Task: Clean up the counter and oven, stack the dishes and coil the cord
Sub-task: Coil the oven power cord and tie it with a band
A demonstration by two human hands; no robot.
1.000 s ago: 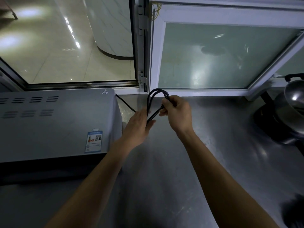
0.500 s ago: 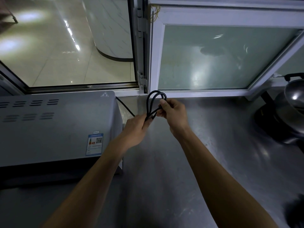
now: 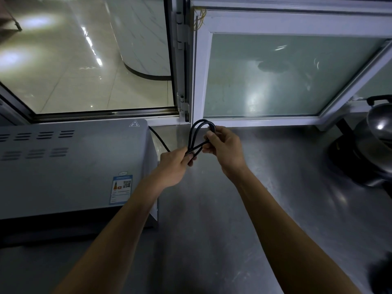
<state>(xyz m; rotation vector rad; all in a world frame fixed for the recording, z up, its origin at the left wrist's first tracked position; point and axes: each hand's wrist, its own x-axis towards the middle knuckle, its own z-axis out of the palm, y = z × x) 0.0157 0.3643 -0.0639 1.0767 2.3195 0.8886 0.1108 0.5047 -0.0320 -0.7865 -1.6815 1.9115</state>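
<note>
A black power cord [image 3: 196, 132] is folded into two or three loops above the steel counter [image 3: 212, 219]. My left hand [image 3: 177, 164] grips the gathered lower ends of the loops. My right hand [image 3: 224, 147] pinches the loops near their top right side. A loose stretch of the cord runs from my left hand back behind the grey oven [image 3: 74, 166], which stands on the counter at the left. The cord's plug is hidden.
A white-framed window [image 3: 275, 75] stands right behind the hands, with an open pane at the left. Dark metal pots [image 3: 373, 145] sit at the counter's right edge. A dark object [image 3: 381, 272] lies at the lower right corner.
Both hands have shifted slightly while holding the cord. The loops now look more gathered, and my right hand has moved along them.
</note>
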